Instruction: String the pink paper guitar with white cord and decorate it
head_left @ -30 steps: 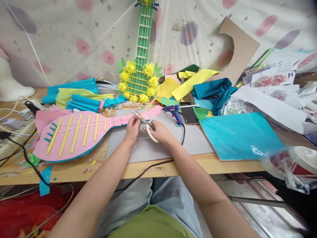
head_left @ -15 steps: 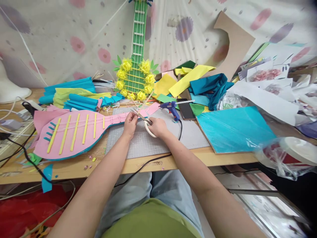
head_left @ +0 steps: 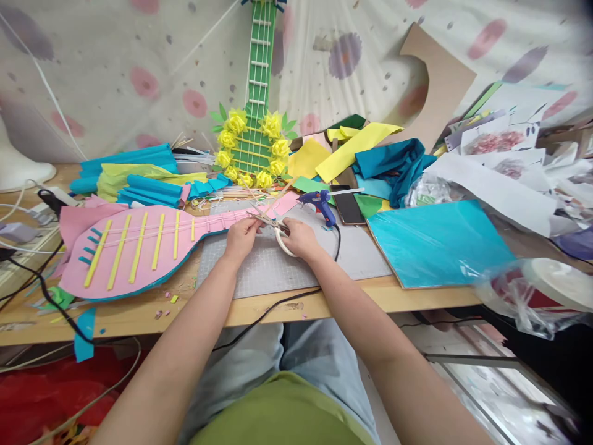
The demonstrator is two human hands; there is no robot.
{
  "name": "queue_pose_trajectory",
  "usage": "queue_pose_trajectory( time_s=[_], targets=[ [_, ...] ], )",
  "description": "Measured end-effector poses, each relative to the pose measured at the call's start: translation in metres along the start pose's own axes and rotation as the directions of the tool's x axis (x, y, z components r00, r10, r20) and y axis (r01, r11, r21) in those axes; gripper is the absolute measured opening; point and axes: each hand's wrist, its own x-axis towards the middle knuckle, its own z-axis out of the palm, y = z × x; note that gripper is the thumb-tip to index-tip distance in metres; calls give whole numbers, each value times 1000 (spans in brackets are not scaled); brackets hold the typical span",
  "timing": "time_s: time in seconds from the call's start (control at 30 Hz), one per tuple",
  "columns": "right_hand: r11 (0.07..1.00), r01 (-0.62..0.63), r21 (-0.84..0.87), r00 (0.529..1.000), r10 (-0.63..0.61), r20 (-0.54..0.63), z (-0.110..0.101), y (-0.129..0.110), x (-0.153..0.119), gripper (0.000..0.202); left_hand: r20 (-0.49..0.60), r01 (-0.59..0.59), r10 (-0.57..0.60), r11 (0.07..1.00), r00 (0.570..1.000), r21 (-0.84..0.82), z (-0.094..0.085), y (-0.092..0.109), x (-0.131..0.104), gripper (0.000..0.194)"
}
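Observation:
My right hand (head_left: 301, 238) grips the white handles of a pair of scissors (head_left: 283, 242). Their blades are parted and point left, over the neck end of a pink pipa-shaped craft (head_left: 151, 238). Beside the blade tips, my left hand (head_left: 241, 238) is closed in a pinch; what its fingers hold is too small to make out. White strings and yellow strips lie across the pink body, which has a blue edge. Under both hands is a grey cutting mat (head_left: 264, 272). A blue glue gun (head_left: 320, 203) rests just beyond my right hand.
A green guitar-shaped craft with yellow flowers (head_left: 259, 142) stands at the back. Right of the mat are a phone (head_left: 348, 205) and a blue-covered board (head_left: 440, 244). A black cord (head_left: 273, 307) crosses the front edge. Coloured paper (head_left: 356, 145) is heaped behind.
My left hand has shifted slightly left and down, and my right hand slightly right. The scissor blades are spread wider than before.

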Motion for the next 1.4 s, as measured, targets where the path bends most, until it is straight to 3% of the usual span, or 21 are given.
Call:
queue_pose_trajectory(
  time_s=[0.13,0.47,0.63,0.73,1.1,1.4],
  targets=[
    [1000,-18,19,1000,18,-9,1,-1,-1,21,26,-21,19,998,999,64,1,3,-2,23],
    [991,-115,-70,992,119,53,-5,-3,-4,29,46,-71,72,997,996,-19,1,2,0,23],
    [991,-109,-79,992,113,56,-4,-5,-4,29,-1,-116,117,988,993,101,0,8,-3,18],
    [994,-86,-72,995,89,44,-3,-5,-3,27,-29,-75,79,988,996,136,-1,10,-4,16],
    [999,11,-39,998,-13,-55,-6,-3,-5,23,40,-101,98,993,994,65,1,8,-4,21],
    [990,-7,-140,1000,8,5,-9,-5,-4,27,85,-96,93,995,992,33,0,5,-2,24]
  ],
)
